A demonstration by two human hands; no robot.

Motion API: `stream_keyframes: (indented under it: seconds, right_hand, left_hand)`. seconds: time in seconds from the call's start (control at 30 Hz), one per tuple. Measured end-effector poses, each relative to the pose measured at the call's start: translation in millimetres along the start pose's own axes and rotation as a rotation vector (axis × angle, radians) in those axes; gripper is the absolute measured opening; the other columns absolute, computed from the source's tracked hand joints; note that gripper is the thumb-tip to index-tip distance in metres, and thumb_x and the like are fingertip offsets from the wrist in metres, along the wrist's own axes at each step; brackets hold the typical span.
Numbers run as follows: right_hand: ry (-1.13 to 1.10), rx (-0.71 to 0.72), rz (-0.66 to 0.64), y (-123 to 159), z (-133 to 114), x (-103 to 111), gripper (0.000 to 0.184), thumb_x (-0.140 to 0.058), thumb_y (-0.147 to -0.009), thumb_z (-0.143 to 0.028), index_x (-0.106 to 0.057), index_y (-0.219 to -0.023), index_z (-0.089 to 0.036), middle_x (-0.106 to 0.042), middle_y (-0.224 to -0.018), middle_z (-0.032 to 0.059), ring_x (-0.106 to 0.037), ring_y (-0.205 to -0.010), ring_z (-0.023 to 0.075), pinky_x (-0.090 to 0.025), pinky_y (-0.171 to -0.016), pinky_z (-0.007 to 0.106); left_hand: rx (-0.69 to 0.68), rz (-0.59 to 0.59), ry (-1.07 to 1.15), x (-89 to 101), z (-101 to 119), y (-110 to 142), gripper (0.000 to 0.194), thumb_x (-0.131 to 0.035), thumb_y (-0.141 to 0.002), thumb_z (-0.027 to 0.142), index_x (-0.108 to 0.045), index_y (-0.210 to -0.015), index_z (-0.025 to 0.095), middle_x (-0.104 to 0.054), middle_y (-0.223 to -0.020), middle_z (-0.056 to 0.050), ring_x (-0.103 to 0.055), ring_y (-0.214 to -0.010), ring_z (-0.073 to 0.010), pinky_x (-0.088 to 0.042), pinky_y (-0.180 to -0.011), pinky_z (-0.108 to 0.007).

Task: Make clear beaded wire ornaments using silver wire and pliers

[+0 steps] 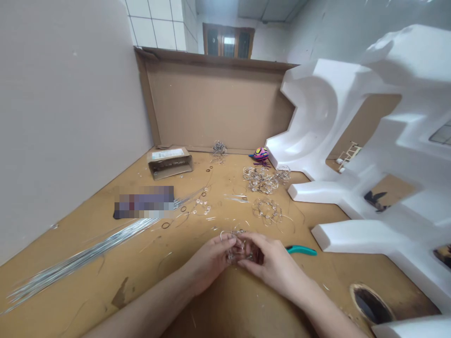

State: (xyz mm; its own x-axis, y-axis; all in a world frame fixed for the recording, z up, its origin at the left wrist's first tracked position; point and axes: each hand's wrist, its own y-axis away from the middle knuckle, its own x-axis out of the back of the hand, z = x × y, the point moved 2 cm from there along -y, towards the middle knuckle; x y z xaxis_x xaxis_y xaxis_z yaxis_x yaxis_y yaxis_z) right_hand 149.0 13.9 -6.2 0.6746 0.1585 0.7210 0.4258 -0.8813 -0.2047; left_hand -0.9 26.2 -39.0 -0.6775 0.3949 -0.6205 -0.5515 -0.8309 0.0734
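- Pinching a small wire-and-crystal cluster [238,249] between both hands, held low over the board
- left hand [207,263]: closed, fingers curled round the cluster's left side
- right hand [271,268]: closed too, gripping the right side, fingertips almost meeting the left hand's
- teal-handled pliers [301,250]: just beside the right hand, untouched, on the brown board [148,277]
- wire rings [165,225]: scattered ahead of the left hand
- looser wire-and-crystal clumps [260,180]: farther ahead, on the board
- long silver wires [81,253]: bundle lying left of the hands, reaching a blurred packet [144,202]
- farther back: small cardboard box [169,163], patterned pink-and-blue ball [261,154]
- far right: white foam packaging [317,122]
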Motion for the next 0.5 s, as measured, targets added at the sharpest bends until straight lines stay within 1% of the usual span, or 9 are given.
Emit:
stream_keyframes:
  seconds: [0.1,0.2,0.3,0.4,0.5]
  right_hand:
    - [0.025,-0.059,0.008,-1.1,0.5,2.7,0.020,-0.059,-0.074,-0.022,-0.059,-0.095,-0.023,-0.061,-0.075,-0.0012,-0.054,-0.059,0.0116,-0.041,-0.055,0.023]
    - [-0.009,-0.103,0.010,-1.4,3.1,4.6,0.010,-0.059,-0.074,-0.024,-0.057,-0.083,-0.021,-0.059,-0.068,-0.0024,-0.052,-0.057,0.0111,-0.038,-0.052,0.021]
    - [-0.079,-0.131,-0.011,-0.6,6.4,3.9,0.010,-0.059,-0.073,-0.022,-0.054,-0.081,-0.021,-0.058,-0.066,-0.0039,-0.052,-0.056,0.0100,-0.036,-0.050,0.020]
    - [-0.165,-0.164,-0.034,0.5,10.0,2.8,0.013,-0.059,-0.073,-0.022,-0.054,-0.085,-0.021,-0.058,-0.066,-0.0042,-0.052,-0.056,0.0095,-0.036,-0.050,0.019]
    - [-0.225,-0.178,-0.049,0.3,11.4,3.3,0.009,-0.057,-0.075,-0.025,-0.054,-0.082,-0.020,-0.055,-0.064,-0.0042,-0.050,-0.056,0.0091,-0.036,-0.050,0.019]
  left_hand:
    - [0.012,0.050,-0.017,-0.3,-3.2,0.0,0.017,-0.059,-0.079,0.029,-0.062,-0.081,0.012,-0.062,-0.084,-0.007,-0.057,-0.084,-0.0171,-0.039,-0.081,-0.029]
    - [-0.041,0.054,-0.153,-1.2,-3.6,2.4,0.015,-0.062,-0.077,0.026,-0.059,-0.087,0.015,-0.061,-0.090,-0.005,-0.055,-0.088,-0.0166,-0.038,-0.081,-0.028]
    - [-0.086,0.016,-0.276,-2.5,-4.1,5.3,0.022,-0.066,-0.073,0.022,-0.055,-0.092,0.017,-0.059,-0.094,-0.004,-0.054,-0.092,-0.0168,-0.038,-0.082,-0.029]
    - [-0.127,-0.022,-0.316,-4.5,-6.5,6.8,0.029,-0.068,-0.071,0.024,-0.052,-0.094,0.019,-0.056,-0.096,-0.004,-0.053,-0.092,-0.0172,-0.039,-0.081,-0.030]
    - [-0.165,-0.057,-0.369,-7.7,-9.2,7.4,0.030,-0.068,-0.071,0.022,-0.050,-0.096,0.020,-0.053,-0.097,-0.004,-0.053,-0.092,-0.0166,-0.040,-0.082,-0.031]
